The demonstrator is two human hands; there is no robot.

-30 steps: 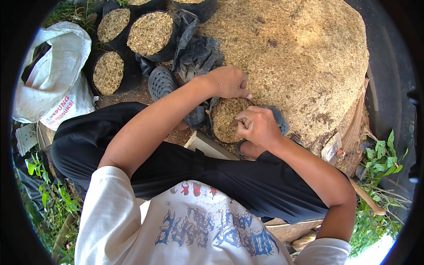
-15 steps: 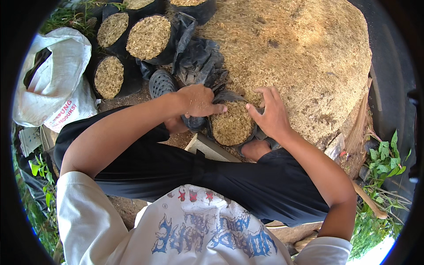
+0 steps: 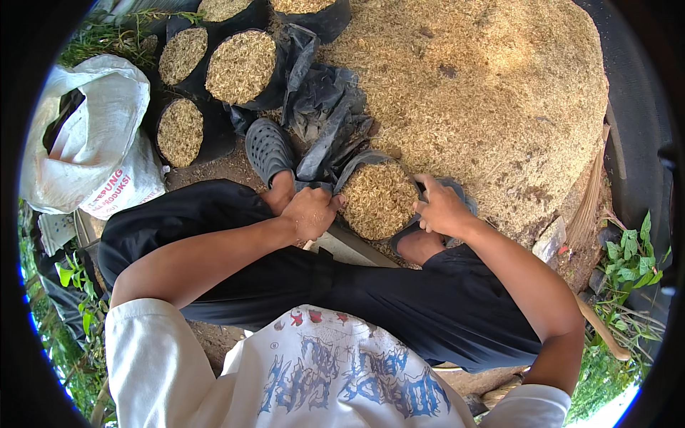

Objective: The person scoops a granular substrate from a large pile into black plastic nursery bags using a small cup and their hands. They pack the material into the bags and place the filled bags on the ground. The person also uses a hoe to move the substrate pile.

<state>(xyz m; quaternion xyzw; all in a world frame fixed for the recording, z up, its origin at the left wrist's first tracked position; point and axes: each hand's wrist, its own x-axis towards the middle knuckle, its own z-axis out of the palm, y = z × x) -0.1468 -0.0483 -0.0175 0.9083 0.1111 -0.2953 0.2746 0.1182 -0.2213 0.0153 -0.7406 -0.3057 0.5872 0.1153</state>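
L head cam, fisheye, from above, facing down over shirt [image 3: 307,357] to hands [image 3: 311,214], near range

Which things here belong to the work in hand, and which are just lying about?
Likely job things:
black bag of shavings between left hand and right hand
shavings heap
filled black bags
crumpled black plastic

Apparently lying about:
white sack
wooden handle
pale stone

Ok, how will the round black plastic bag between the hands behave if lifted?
The round black plastic bag would probably flex: its thin rim looks creased. The loose tan flakes inside may spill if tilted, sitting near the rim. It's likely light for its size, since those flakes look dry.
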